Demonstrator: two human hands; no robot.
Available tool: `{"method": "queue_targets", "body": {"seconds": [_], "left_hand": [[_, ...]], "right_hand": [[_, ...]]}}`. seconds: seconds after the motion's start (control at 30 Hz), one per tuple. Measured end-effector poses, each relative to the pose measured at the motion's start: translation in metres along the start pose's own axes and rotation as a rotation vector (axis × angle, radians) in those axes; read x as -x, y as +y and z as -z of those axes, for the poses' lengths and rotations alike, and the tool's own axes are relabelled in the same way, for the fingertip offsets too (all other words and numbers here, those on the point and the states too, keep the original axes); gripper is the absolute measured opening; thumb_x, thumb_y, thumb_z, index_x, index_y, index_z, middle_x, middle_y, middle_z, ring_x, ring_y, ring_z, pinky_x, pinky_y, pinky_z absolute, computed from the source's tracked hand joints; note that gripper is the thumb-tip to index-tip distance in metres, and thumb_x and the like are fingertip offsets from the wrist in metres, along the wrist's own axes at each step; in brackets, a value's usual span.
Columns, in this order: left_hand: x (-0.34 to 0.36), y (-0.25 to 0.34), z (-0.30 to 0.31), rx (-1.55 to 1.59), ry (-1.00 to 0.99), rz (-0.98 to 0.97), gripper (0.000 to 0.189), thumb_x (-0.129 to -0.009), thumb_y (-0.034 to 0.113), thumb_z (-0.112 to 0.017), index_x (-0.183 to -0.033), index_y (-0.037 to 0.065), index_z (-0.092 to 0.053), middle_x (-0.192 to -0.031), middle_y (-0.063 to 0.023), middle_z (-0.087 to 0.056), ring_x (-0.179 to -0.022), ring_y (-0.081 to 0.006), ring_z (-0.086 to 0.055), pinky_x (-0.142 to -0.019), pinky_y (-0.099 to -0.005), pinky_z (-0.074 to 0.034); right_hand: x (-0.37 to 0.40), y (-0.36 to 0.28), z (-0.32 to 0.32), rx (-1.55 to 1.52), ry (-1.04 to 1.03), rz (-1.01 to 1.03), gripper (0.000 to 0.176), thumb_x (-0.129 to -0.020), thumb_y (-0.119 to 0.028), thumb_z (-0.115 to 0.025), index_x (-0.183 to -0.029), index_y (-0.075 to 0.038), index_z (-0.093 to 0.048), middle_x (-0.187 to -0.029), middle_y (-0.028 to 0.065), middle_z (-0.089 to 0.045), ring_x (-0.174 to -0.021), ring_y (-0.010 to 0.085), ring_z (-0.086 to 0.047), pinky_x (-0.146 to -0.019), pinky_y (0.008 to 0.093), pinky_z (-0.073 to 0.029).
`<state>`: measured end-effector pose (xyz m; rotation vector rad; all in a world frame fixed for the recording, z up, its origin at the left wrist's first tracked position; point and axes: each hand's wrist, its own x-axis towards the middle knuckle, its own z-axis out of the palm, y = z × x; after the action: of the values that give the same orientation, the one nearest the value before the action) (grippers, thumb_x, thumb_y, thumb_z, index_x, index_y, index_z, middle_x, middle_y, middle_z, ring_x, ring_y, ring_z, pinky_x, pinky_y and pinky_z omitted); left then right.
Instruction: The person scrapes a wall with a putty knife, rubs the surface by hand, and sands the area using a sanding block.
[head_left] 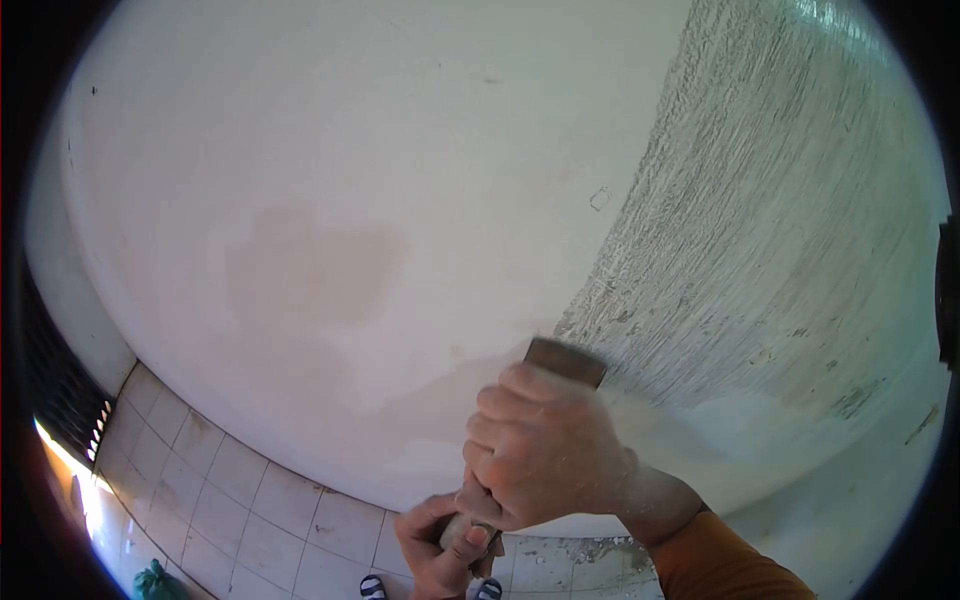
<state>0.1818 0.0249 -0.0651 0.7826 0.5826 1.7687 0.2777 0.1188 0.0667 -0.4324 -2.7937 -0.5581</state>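
Observation:
My right hand [545, 445] is closed round a scraper with a wide, flat, dark blade [566, 361], which sticks out above the knuckles. The blade lies against the white wall [420, 120], at the lower edge of a rough, streaked grey patch [750, 200]. Below it, my left hand [445, 545] wraps round the pale, rounded lower end of the handle [465, 532]. My right fist hides the middle of the tool. Fine scored lines run down the patch toward the blade, while the wall to its left is smooth.
A faint pinkish stain [310, 265] marks the wall at left. Square floor tiles [240, 500] run along its foot, with pale crumbs [590, 552] at lower right. My sandalled feet [373, 587] show at the bottom. A green bag [155, 580] and dark grille [60, 370] are at left.

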Motion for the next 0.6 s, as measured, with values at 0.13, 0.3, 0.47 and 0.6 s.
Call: {"method": "queue_targets", "body": {"seconds": [0.13,0.3,0.47,0.6], "left_hand": [[0.010,-0.015,0.004,0.088,0.001,0.017,0.033,-0.086,0.029,-0.065,-0.099,-0.001,-0.061,-0.055,-0.0030,-0.052,-0.036,-0.0053,-0.040,-0.033,-0.0199,-0.030],[-0.007,0.013,0.007,0.233,-0.064,0.056,0.030,-0.082,0.014,-0.069,-0.099,-0.009,-0.060,-0.061,-0.0162,-0.060,-0.038,-0.0130,-0.050,-0.032,-0.0225,-0.034],[0.005,-0.001,0.007,0.307,-0.048,0.090,0.027,-0.083,0.016,-0.067,-0.100,-0.003,-0.058,-0.058,-0.0107,-0.056,-0.036,-0.0106,-0.045,-0.031,-0.0212,-0.031],[0.004,0.023,0.004,0.239,-0.080,0.070,0.030,-0.085,0.019,-0.066,-0.102,-0.003,-0.058,-0.061,-0.0077,-0.057,-0.039,-0.0094,-0.047,-0.033,-0.0203,-0.033]], "right_hand": [[0.004,-0.005,-0.003,-0.068,-0.030,-0.035,0.024,-0.066,-0.025,-0.058,-0.047,-0.011,-0.052,-0.052,-0.0014,-0.046,-0.061,0.0140,-0.048,-0.069,0.0272,-0.038],[-0.011,-0.002,0.014,-0.027,0.012,-0.067,0.026,-0.065,-0.024,-0.058,-0.044,-0.011,-0.051,-0.049,-0.0014,-0.047,-0.059,0.0137,-0.047,-0.068,0.0266,-0.039],[-0.002,-0.006,0.003,-0.053,-0.017,-0.062,0.026,-0.065,-0.023,-0.058,-0.043,-0.011,-0.051,-0.048,-0.0012,-0.048,-0.058,0.0140,-0.047,-0.067,0.0271,-0.039],[-0.012,-0.009,0.013,-0.097,0.013,-0.089,0.025,-0.064,-0.023,-0.058,-0.043,-0.011,-0.051,-0.048,-0.0012,-0.047,-0.058,0.0140,-0.047,-0.066,0.0269,-0.038]]}}
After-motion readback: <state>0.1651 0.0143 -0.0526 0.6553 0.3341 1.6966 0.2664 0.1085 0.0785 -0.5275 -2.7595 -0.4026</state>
